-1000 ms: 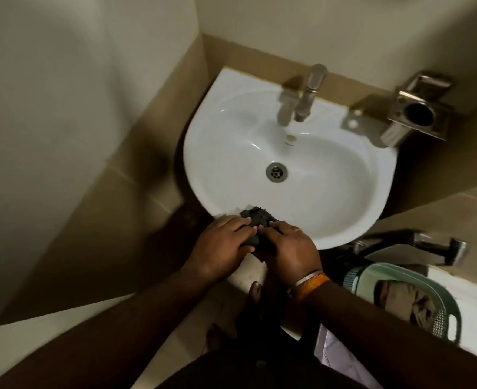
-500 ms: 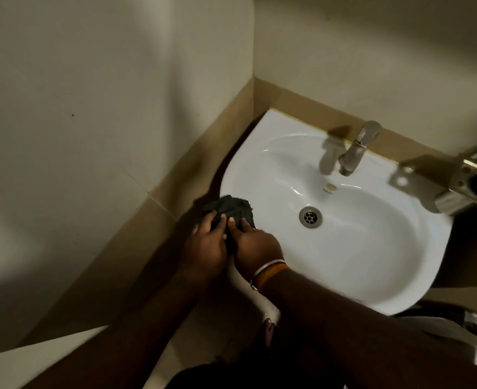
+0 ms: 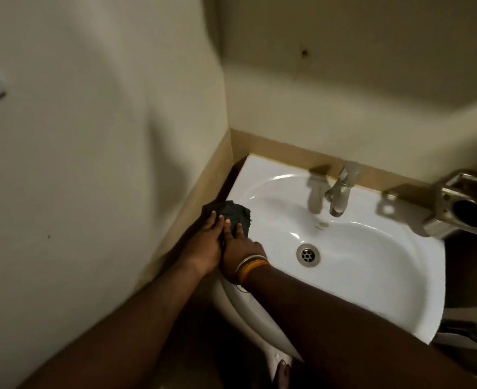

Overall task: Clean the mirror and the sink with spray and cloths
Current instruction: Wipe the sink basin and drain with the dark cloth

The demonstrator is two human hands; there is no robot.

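Both hands, the left hand [image 3: 206, 245] and right hand [image 3: 238, 252], press flat, straight fingers [image 3: 214, 220] on the dark crumpled cloth [image 3: 233, 213], which sits on the white round sink [image 3: 372, 276]'s left rim, just ahead of the fingertips.

dark crumpled cloth [image 3: 233, 216] on white sink [image 3: 372, 276] left rim

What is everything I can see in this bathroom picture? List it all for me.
sink: one, white, in the corner against the walls.
tap: one, silver metal, on the sink's back rim.
drain: one, metal, bottom of the basin.
cloth: one, dark, on the sink's left rim under the fingers.
wall holder: one, shiny metal, right of the sink.
bangles: white and orange, on the right wrist.
left hand: pressing the cloth.
right hand: pressing the cloth beside it.
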